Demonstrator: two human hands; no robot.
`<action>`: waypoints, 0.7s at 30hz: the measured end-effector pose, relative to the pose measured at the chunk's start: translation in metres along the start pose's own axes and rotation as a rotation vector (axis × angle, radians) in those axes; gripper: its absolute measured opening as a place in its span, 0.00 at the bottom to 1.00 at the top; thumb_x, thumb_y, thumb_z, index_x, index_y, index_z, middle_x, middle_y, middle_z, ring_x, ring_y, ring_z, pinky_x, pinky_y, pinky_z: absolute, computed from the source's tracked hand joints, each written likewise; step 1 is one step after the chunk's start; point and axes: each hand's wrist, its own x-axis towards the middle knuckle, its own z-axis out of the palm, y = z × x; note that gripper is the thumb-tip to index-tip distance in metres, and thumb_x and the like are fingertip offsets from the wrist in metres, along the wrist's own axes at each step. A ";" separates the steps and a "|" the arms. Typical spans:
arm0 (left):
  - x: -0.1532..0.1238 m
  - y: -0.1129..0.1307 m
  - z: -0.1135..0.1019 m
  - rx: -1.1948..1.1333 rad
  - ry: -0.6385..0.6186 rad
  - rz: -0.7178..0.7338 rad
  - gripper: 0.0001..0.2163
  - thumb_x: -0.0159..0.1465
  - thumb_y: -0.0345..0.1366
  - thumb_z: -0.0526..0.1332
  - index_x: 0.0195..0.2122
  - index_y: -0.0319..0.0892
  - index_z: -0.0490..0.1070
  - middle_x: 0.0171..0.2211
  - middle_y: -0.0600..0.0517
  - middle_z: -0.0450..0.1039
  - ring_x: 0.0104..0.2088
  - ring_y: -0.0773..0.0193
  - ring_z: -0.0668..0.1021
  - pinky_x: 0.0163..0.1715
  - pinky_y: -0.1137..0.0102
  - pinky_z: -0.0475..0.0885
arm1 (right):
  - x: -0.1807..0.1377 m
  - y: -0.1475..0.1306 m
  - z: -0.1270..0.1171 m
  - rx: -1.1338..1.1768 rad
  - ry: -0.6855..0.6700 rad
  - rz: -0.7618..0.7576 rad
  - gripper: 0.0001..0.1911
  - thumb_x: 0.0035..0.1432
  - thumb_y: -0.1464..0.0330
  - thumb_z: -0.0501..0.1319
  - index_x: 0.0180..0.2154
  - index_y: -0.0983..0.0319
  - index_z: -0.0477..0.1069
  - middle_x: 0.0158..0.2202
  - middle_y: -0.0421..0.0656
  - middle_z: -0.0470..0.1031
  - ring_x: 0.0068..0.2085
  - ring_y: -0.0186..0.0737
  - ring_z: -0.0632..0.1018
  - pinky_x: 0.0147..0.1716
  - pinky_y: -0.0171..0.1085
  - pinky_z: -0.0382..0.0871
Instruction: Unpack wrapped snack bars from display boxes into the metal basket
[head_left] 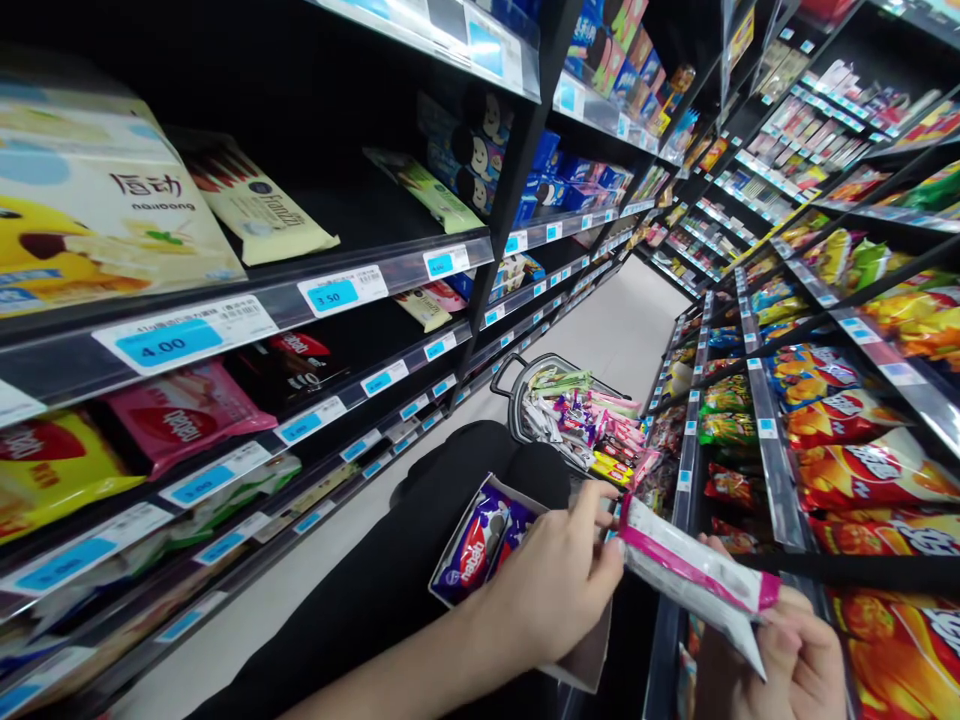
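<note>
A silver-white snack packet [686,555] with magenta ends is stretched between my two hands. My left hand [559,565] pinches its left end between thumb and fingers. At the other end, my right hand [791,650] grips the packet near a magenta corner. Under my left wrist, an open cardboard box [592,650] rests on my lap, with purple nabati wafer packs [480,548] inside. Beyond my knees, a shopping basket [517,400] full of mixed snack packets sits on the floor.
On the left, black shelves with price tags [184,338] hold wafer packs, among them a pink pack [187,408] and a large cream bag [105,200]. Close on the right, racks hold chip bags [874,465]. The pale aisle floor [622,310] runs between them.
</note>
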 end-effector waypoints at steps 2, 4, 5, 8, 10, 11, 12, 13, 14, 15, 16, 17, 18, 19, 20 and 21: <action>0.002 0.001 -0.002 -0.308 -0.119 -0.117 0.16 0.65 0.28 0.49 0.54 0.41 0.58 0.31 0.52 0.72 0.27 0.65 0.78 0.25 0.71 0.76 | -0.001 0.004 -0.003 -0.013 -0.002 -0.020 0.07 0.61 0.66 0.62 0.31 0.60 0.69 0.33 0.40 0.70 0.36 0.38 0.71 0.43 0.41 0.64; 0.006 0.000 -0.003 -0.552 -0.151 -0.160 0.16 0.65 0.28 0.50 0.54 0.42 0.58 0.30 0.55 0.66 0.25 0.68 0.76 0.25 0.72 0.76 | -0.001 0.011 -0.006 -0.010 -0.026 0.001 0.08 0.61 0.65 0.62 0.31 0.60 0.68 0.34 0.41 0.71 0.37 0.39 0.72 0.43 0.42 0.63; 0.007 -0.001 -0.004 -0.611 -0.141 -0.164 0.16 0.63 0.28 0.52 0.53 0.43 0.58 0.31 0.55 0.65 0.25 0.69 0.75 0.27 0.72 0.76 | -0.002 0.015 -0.007 -0.016 -0.027 -0.001 0.09 0.60 0.64 0.63 0.30 0.60 0.68 0.34 0.41 0.71 0.38 0.39 0.72 0.43 0.41 0.63; 0.011 -0.003 -0.007 -0.657 -0.147 -0.176 0.18 0.59 0.29 0.59 0.50 0.42 0.61 0.34 0.55 0.64 0.27 0.71 0.73 0.30 0.72 0.73 | -0.004 0.027 -0.010 -0.069 0.017 -0.075 0.13 0.58 0.61 0.65 0.29 0.61 0.68 0.31 0.40 0.71 0.37 0.38 0.72 0.41 0.38 0.62; 0.012 -0.004 -0.010 -0.668 -0.211 -0.207 0.16 0.56 0.31 0.62 0.45 0.39 0.64 0.35 0.53 0.66 0.31 0.68 0.72 0.30 0.73 0.69 | -0.006 0.034 -0.012 -0.094 0.030 -0.102 0.14 0.57 0.59 0.65 0.29 0.61 0.67 0.30 0.39 0.71 0.35 0.38 0.73 0.39 0.38 0.63; 0.013 -0.004 -0.011 -0.673 -0.241 -0.214 0.14 0.56 0.32 0.63 0.42 0.39 0.65 0.35 0.52 0.66 0.33 0.66 0.71 0.30 0.73 0.68 | -0.007 0.036 -0.014 -0.098 0.026 -0.094 0.15 0.57 0.58 0.65 0.29 0.61 0.67 0.31 0.40 0.72 0.34 0.37 0.73 0.38 0.38 0.63; 0.013 -0.004 -0.012 -0.674 -0.267 -0.216 0.12 0.55 0.32 0.64 0.39 0.39 0.65 0.34 0.52 0.66 0.35 0.65 0.70 0.30 0.73 0.67 | -0.008 0.037 -0.015 -0.103 0.019 -0.076 0.15 0.57 0.58 0.65 0.29 0.61 0.67 0.32 0.40 0.72 0.34 0.37 0.73 0.38 0.38 0.64; 0.014 -0.005 -0.013 -0.675 -0.292 -0.214 0.11 0.55 0.32 0.64 0.37 0.39 0.65 0.33 0.53 0.66 0.35 0.65 0.70 0.30 0.73 0.66 | -0.008 0.039 -0.017 -0.110 0.013 -0.062 0.15 0.57 0.58 0.65 0.29 0.62 0.67 0.32 0.40 0.72 0.33 0.37 0.73 0.37 0.37 0.64; 0.014 -0.005 -0.014 -0.680 -0.306 -0.208 0.11 0.54 0.33 0.65 0.36 0.39 0.66 0.33 0.53 0.66 0.35 0.65 0.69 0.30 0.73 0.66 | -0.009 0.039 -0.019 -0.114 0.007 -0.050 0.15 0.57 0.58 0.65 0.29 0.62 0.67 0.32 0.40 0.72 0.34 0.36 0.74 0.38 0.37 0.64; 0.015 -0.006 -0.014 -0.691 -0.314 -0.199 0.11 0.53 0.32 0.65 0.36 0.39 0.66 0.32 0.53 0.66 0.34 0.66 0.69 0.29 0.74 0.65 | -0.009 0.040 -0.021 -0.114 -0.003 -0.042 0.15 0.57 0.58 0.65 0.29 0.62 0.67 0.32 0.40 0.72 0.34 0.36 0.73 0.38 0.36 0.64; 0.015 -0.007 -0.015 -0.706 -0.326 -0.192 0.12 0.52 0.32 0.66 0.35 0.38 0.66 0.31 0.54 0.66 0.32 0.67 0.69 0.28 0.75 0.65 | -0.010 0.040 -0.023 -0.110 -0.011 -0.040 0.15 0.57 0.58 0.65 0.29 0.62 0.67 0.32 0.39 0.72 0.34 0.35 0.73 0.39 0.36 0.63; 0.016 -0.008 -0.015 -0.726 -0.346 -0.191 0.12 0.52 0.32 0.67 0.35 0.38 0.67 0.31 0.54 0.66 0.30 0.68 0.68 0.26 0.75 0.64 | -0.010 0.040 -0.024 -0.106 -0.024 -0.038 0.16 0.58 0.58 0.65 0.29 0.62 0.67 0.32 0.39 0.71 0.34 0.35 0.73 0.39 0.36 0.63; 0.017 -0.009 -0.015 -0.750 -0.370 -0.194 0.12 0.51 0.33 0.67 0.35 0.38 0.67 0.30 0.54 0.66 0.28 0.70 0.68 0.24 0.76 0.64 | -0.010 0.039 -0.024 -0.102 -0.039 -0.035 0.16 0.58 0.57 0.65 0.28 0.62 0.67 0.32 0.39 0.71 0.34 0.35 0.73 0.39 0.35 0.63; 0.017 -0.010 -0.015 -0.775 -0.398 -0.200 0.13 0.51 0.33 0.67 0.36 0.37 0.67 0.29 0.55 0.66 0.25 0.72 0.67 0.23 0.77 0.63 | -0.009 0.038 -0.024 -0.096 -0.053 -0.031 0.16 0.58 0.57 0.65 0.28 0.62 0.67 0.31 0.38 0.71 0.33 0.34 0.73 0.38 0.35 0.63; 0.017 -0.011 -0.015 -0.801 -0.422 -0.209 0.13 0.52 0.33 0.67 0.36 0.37 0.67 0.28 0.56 0.66 0.22 0.73 0.67 0.21 0.77 0.63 | -0.009 0.037 -0.024 -0.091 -0.065 -0.029 0.16 0.58 0.57 0.64 0.28 0.61 0.67 0.32 0.39 0.71 0.33 0.34 0.73 0.37 0.35 0.63; 0.017 -0.012 -0.014 -0.821 -0.437 -0.218 0.12 0.52 0.33 0.66 0.37 0.37 0.67 0.27 0.56 0.66 0.20 0.75 0.66 0.20 0.77 0.63 | -0.009 0.035 -0.023 -0.089 -0.076 -0.032 0.16 0.59 0.57 0.64 0.28 0.61 0.66 0.31 0.39 0.72 0.32 0.34 0.73 0.36 0.34 0.63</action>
